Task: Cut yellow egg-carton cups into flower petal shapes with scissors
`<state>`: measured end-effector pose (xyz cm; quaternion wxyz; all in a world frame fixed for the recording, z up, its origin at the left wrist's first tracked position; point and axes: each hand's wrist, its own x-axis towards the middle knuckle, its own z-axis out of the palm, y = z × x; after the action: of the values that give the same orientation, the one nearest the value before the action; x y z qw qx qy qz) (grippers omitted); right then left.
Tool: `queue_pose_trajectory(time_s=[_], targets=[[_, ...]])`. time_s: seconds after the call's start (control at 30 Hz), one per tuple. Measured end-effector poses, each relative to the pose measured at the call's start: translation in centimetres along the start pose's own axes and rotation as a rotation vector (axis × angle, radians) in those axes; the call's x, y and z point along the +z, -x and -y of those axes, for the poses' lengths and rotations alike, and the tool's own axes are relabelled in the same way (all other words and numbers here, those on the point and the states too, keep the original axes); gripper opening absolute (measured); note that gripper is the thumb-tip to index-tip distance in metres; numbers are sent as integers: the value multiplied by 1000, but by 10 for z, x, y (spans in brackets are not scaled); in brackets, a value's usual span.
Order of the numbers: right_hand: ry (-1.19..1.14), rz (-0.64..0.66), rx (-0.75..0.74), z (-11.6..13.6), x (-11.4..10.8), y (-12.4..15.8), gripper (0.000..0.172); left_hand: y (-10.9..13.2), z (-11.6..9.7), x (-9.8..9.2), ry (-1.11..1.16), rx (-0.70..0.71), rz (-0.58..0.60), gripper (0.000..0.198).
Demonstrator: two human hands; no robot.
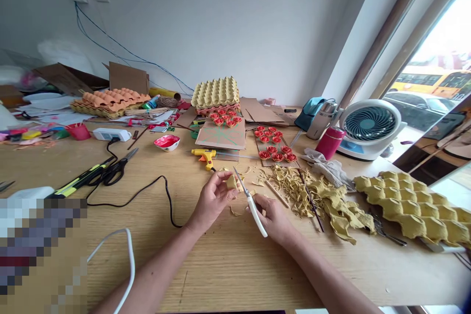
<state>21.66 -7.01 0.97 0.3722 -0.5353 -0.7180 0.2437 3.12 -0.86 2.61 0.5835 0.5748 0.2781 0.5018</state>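
Note:
Pinched in the fingers of my left hand [215, 194] is a small yellow egg carton cup [231, 182]. My right hand [274, 218] grips white-handled scissors [257, 215], their blades pointing up and left beside the cup. Whether the blades touch the cup I cannot tell. Yellow carton scraps [294, 186] lie heaped just beyond and to the right of my right hand. Behind my left hand rests a yellow glue gun [205, 155]. Red paper roses [277, 156] sit on cardboard further back, with more on a cardboard piece [221, 137] marked in green.
A yellow egg tray [415, 206] lies at the right, near a fan [371, 127] and a red can [330, 142]. Black scissors [116, 169], a power strip [111, 134] and a black cord [167, 191] occupy the left. Stacked egg trays [215, 93] stand by the wall.

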Motion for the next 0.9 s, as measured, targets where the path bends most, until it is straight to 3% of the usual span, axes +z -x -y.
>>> queue_pose_trajectory(time_s=[0.2,0.37,0.53,0.9], targets=[[-458,14,160,-2,-4,-1,46,-2,-4,-6,433,-300,70,35],[-663,143,244,8,-11,2,54,-6,0,-11,626,-361,97,32],[-705,178,245,13,-14,3,54,-7,2,-13,688,-407,97,30],[-818,87,183,-3,-12,1,51,-6,-2,-13,651,-437,102,31]])
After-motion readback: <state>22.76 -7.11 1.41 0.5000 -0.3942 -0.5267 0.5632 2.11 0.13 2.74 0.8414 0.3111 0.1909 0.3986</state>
